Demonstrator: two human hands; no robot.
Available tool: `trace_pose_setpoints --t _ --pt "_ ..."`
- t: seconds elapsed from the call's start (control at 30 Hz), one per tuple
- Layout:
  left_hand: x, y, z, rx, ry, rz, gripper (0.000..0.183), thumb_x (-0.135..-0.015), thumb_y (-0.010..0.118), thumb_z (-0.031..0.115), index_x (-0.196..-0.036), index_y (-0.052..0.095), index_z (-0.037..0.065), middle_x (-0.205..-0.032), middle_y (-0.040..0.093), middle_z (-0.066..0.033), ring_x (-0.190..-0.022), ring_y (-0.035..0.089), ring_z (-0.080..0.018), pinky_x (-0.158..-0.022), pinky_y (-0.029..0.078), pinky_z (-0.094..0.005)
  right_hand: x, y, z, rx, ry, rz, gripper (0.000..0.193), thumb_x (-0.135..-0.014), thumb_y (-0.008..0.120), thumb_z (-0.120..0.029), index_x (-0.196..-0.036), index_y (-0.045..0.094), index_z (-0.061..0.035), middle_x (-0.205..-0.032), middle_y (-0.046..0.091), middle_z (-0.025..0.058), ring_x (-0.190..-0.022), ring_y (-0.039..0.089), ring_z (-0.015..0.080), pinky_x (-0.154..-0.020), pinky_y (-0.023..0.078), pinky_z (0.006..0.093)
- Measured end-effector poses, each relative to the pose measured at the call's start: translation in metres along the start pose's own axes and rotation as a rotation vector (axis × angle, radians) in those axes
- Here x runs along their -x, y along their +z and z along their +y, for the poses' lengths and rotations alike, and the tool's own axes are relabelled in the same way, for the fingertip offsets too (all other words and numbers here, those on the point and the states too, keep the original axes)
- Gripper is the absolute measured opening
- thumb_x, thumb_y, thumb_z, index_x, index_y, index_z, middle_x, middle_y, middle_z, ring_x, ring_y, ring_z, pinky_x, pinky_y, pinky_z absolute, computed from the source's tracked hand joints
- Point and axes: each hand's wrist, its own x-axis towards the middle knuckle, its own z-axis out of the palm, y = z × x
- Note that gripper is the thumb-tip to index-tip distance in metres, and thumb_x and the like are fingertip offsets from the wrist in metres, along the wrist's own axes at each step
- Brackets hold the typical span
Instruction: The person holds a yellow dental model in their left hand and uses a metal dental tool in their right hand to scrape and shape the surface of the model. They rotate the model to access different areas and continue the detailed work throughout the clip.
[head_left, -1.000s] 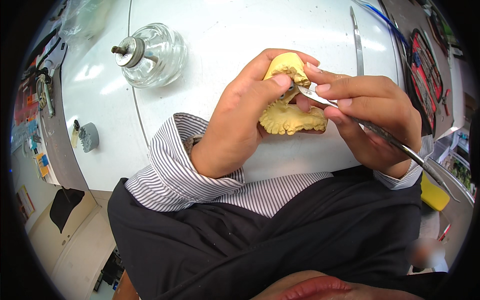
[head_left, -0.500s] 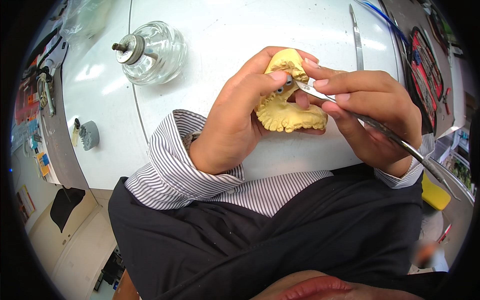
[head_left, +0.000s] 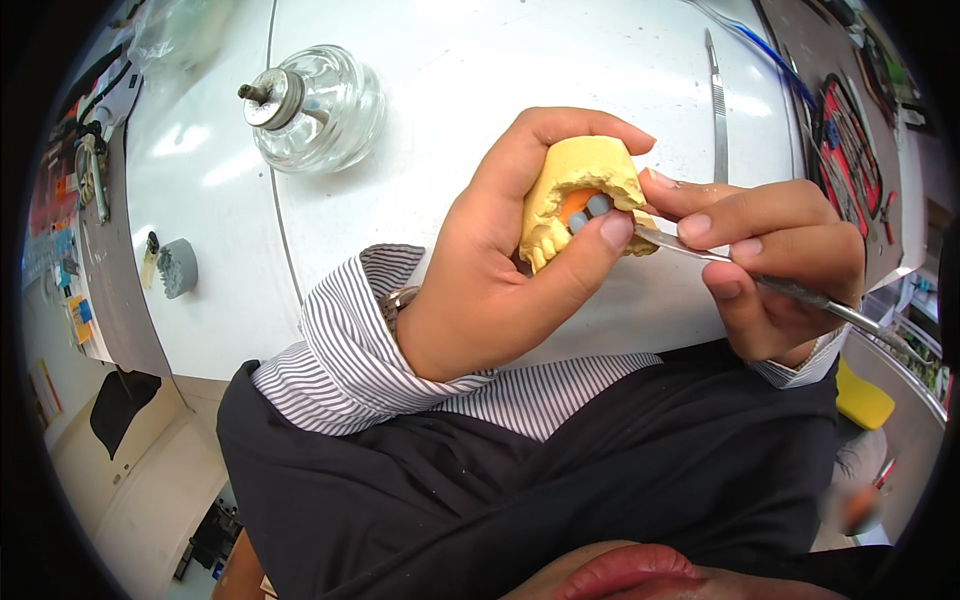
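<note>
Left hand [head_left: 480, 275] cupped, thumb [head_left: 580, 265] stretched across — right hand [head_left: 815, 255] close beside, fingers [head_left: 755, 212] bent in a pen-style pinch!

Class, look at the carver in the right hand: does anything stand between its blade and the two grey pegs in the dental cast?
Yes: the left thumb lies over the yellow dental cast, its tip between the grey pegs and the metal carver's blade in this view. Whether blade and thumb touch is unclear.

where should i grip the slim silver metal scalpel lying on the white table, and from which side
Probably by the handle of the slim silver metal scalpel, pinching across its width from the person's side: it lies flat on the glossy white table, narrow pointed end facing away, handle end nearest the right hand.
</note>
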Motion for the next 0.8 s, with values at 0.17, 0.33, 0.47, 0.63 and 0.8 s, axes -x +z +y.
trace_pose_setpoints --t 0.17,0.33,0.47,0.63,0.8 --pt "0.001 0.001 0.001 -0.132 0.08 0.028 0.039 -0.087 0.049 0.002 -0.125 0.037 -0.001 -0.102 0.052 -0.0063 -0.091 0.052 -0.0085 -0.081 0.044 -0.0222 0.001 -0.003 0.001 -0.003 0.01 -0.017 0.021 -0.087 0.056 -0.004 -0.099 0.039 -0.0017 -0.096 0.056 0.0172 -0.093 0.063 0.036 -0.085 0.053 0.044" --pt "0.0 0.001 -0.004 -0.238 0.119 0.06 0.038 -0.087 0.049 0.001 -0.124 0.038 -0.001 -0.103 0.052 -0.0064 -0.092 0.052 -0.008 -0.081 0.044 -0.0211 0.003 -0.002 0.005 -0.001 0.009 -0.005 0.02 -0.087 0.055 -0.004 -0.099 0.039 -0.0018 -0.096 0.056 0.0175 -0.094 0.063 0.0356 -0.085 0.053 0.0437" --pt "0.001 0.001 -0.002 -0.285 0.121 0.082 0.038 -0.087 0.05 0.0 -0.124 0.039 -0.001 -0.103 0.052 -0.0064 -0.092 0.052 -0.0079 -0.08 0.044 -0.0209 0.003 -0.001 0.003 0.02 0.055 -0.002 0.02 -0.087 0.056 -0.004 -0.099 0.039 -0.002 -0.096 0.056 0.0179 -0.094 0.063 0.0355 -0.084 0.054 0.0445" --pt "0.002 -0.001 -0.006 -0.3 0.137 0.096 0.039 -0.087 0.051 0.001 -0.124 0.04 -0.001 -0.103 0.052 -0.0063 -0.091 0.052 -0.0076 -0.079 0.044 -0.0204 0.003 0.004 0.003 0.021 0.082 0.021 0.02 -0.087 0.056 -0.005 -0.097 0.039 -0.0021 -0.095 0.056 0.0181 -0.094 0.063 0.0357 -0.084 0.054 0.0447" --pt "0.002 -0.002 -0.005 -0.299 0.145 0.103 0.039 -0.086 0.052 0.0 -0.124 0.04 -0.001 -0.103 0.052 -0.0063 -0.091 0.052 -0.0075 -0.079 0.043 -0.0199 0.002 0.007 0.004 0.004 0.087 0.058 0.02 -0.087 0.056 -0.005 -0.097 0.039 -0.002 -0.095 0.056 0.0182 -0.093 0.063 0.0356 -0.083 0.055 0.0437"
